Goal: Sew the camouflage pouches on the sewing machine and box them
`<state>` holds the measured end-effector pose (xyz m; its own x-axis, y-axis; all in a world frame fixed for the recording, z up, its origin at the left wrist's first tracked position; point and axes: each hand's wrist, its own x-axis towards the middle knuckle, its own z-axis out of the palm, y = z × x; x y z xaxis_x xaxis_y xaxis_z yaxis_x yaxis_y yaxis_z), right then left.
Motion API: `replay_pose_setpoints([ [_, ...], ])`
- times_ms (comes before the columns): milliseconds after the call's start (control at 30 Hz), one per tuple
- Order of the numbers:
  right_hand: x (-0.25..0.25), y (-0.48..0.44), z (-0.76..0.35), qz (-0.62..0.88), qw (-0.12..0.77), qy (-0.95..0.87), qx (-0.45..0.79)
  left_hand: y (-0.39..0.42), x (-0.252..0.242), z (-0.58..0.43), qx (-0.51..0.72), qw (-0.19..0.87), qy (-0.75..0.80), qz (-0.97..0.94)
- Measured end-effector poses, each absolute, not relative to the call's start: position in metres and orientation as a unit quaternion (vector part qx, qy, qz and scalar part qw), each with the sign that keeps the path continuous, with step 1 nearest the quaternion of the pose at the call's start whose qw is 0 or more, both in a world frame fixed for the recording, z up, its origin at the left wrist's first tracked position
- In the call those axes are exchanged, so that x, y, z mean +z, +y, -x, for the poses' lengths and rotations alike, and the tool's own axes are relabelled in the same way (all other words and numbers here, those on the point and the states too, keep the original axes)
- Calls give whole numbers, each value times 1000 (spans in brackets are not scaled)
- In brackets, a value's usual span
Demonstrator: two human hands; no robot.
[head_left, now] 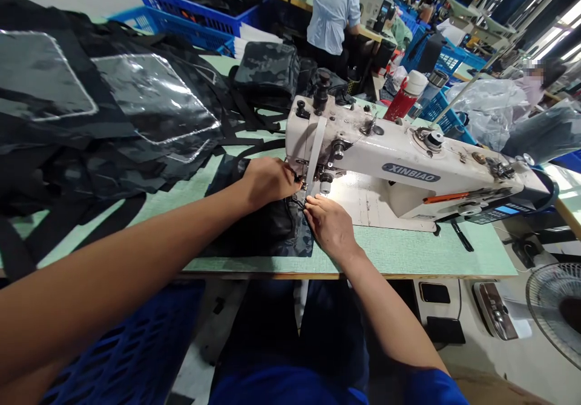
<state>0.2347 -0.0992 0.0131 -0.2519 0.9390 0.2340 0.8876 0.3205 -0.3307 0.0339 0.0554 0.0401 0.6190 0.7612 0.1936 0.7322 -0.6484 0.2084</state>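
Observation:
A white sewing machine point(408, 172) stands on a pale green table point(408, 250). A dark camouflage fabric piece point(263, 226) lies under its needle end. My left hand point(267, 181) is curled on the fabric just left of the needle, fingers pinched on the cloth. My right hand point(329, 223) lies on the fabric's right edge in front of the needle, its fingertips pinching a thin black cord or strap end there.
A heap of black cut pieces with clear plastic windows point(104, 102) covers the table's left. Blue crates point(195, 11) stand behind. A red flask point(403, 96) is beyond the machine. Another person in a light shirt point(331, 11) works further back. A fan point(556, 308) stands at lower right.

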Motion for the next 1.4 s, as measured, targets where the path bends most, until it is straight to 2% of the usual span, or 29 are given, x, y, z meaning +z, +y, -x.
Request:
replay_pose_setpoints([
  [133,13,-100,-237,573,216,-787,79,35,67,-33,-4,52,510,-859],
  [233,14,-107,-239,570,242,-779,94,-1,75,-22,74,-71,486,-868],
  [300,14,-113,-239,569,253,-774,113,-22,71,-17,137,-111,376,-910],
  [433,12,-134,-233,568,265,-768,132,-25,64,-20,138,-16,144,-980],
  [567,6,-167,-227,531,280,-794,94,-8,69,-15,99,34,87,-991],
  [733,-1,-189,-230,527,231,-817,33,-23,50,23,133,13,127,-983],
  [900,1,-185,-235,519,218,-827,17,-36,22,31,139,-20,190,-972],
  [1100,1,-172,-235,530,224,-818,22,-21,35,18,155,-15,173,-973],
  [1400,5,-137,-238,567,187,-800,62,20,32,5,154,-15,174,-973],
])
